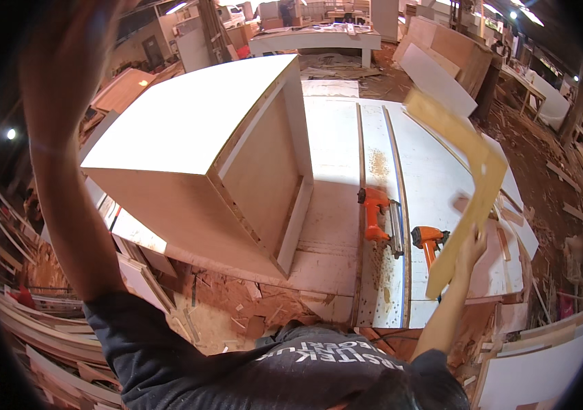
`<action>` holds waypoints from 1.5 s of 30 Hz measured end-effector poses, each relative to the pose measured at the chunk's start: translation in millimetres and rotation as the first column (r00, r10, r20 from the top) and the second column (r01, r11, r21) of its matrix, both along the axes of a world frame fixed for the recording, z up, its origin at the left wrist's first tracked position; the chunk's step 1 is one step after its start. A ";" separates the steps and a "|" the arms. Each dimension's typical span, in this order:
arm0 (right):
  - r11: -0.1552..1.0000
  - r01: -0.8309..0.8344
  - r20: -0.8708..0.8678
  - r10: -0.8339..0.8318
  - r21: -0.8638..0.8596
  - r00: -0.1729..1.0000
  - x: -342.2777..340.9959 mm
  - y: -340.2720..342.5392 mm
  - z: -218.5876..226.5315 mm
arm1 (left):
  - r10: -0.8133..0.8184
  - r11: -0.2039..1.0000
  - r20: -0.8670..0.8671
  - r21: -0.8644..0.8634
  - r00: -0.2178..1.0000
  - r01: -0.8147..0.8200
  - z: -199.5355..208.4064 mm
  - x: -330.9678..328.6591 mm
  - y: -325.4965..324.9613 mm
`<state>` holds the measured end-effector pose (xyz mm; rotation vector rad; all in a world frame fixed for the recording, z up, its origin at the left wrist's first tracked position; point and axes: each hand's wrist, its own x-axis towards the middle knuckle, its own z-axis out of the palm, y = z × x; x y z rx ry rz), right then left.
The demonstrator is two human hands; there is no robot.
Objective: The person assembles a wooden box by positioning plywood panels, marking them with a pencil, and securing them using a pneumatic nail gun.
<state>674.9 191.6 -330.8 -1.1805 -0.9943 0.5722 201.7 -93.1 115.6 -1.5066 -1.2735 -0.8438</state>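
My right hand (472, 247) is closed round the lower arm of an L-shaped wooden piece (488, 179), pale yellow and flat. It is held up over the right side of the white worktable (336, 140). High at the upper left, my left hand (69, 41) is raised and blurred, its fingers partly cut off by the rim. Below and to its right stands a large wooden cabinet box (168, 198) with a white top and an open face turned right. Two orange nail guns, one in the middle (375, 215) and one beside the L-shaped piece (429, 239), lie on the table.
Long thin strips (394, 150) run front to back along the table, with sawdust (378, 164) between them. Stacked boards (52, 342) crowd the lower left; more panels (544, 372) lean at lower right. Another white table (315, 42) stands at the back. Scraps litter the floor.
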 end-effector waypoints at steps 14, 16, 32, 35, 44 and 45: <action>0.758 0.170 0.286 0.023 -0.630 0.958 125.7 -10.2 -182.9 | -0.027 0.993 0.916 0.070 0.401 -0.095 -217.8 -180.2 -163.2; 0.601 0.451 0.580 0.025 -0.660 0.815 91.2 -19.1 -164.0 | -0.031 0.995 0.939 0.061 0.343 -0.078 -242.7 -201.1 -178.1; 0.842 -0.383 0.389 0.230 0.380 0.892 -408.7 -224.0 63.2 | 0.118 0.979 0.866 -0.019 0.486 -0.204 -353.5 -526.6 -169.9; 0.928 -0.215 0.289 0.125 0.305 0.949 -403.6 -213.8 31.3 | -0.197 0.978 0.833 0.129 0.517 0.166 -330.9 -534.5 -128.5; 0.933 -0.064 0.587 -0.168 0.353 0.792 -380.0 -207.2 -32.9 | -0.284 0.952 0.892 0.218 0.351 0.216 -301.3 -539.3 -124.8; 0.919 -0.081 0.621 -0.195 0.386 0.759 -373.5 -204.5 -36.1 | -0.269 0.957 0.902 0.210 0.339 0.203 -298.3 -542.5 -122.3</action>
